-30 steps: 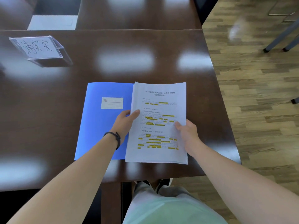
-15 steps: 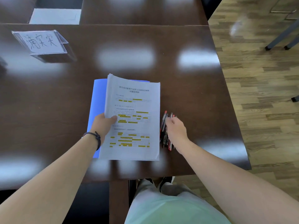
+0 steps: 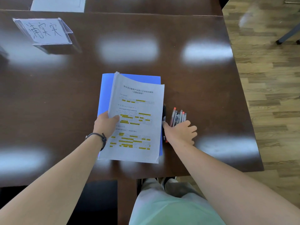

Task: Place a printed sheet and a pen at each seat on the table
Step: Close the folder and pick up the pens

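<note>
The stack of printed sheets (image 3: 138, 120) is lying over a blue folder (image 3: 105, 93) near the table (image 3: 48, 98) front edge, the left hand (image 3: 106, 123) pinching its left margin. Just right, the right hand (image 3: 179, 132) is resting spread and unclenched on the bundle of pens (image 3: 178, 116). Best advice: be separating one pen with the fingertips while keeping the sheets pinned.

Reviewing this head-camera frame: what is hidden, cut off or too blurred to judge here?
- Pens: exact count unclear; the right hand covers their near ends.
- One dark pen is partly tucked under the edge of the printed sheets.
- Number of sheets held by the left hand: stacked, cannot count.
- Blue folder: mostly covered by the sheets.
- White paper: cut off by the top edge.
</note>
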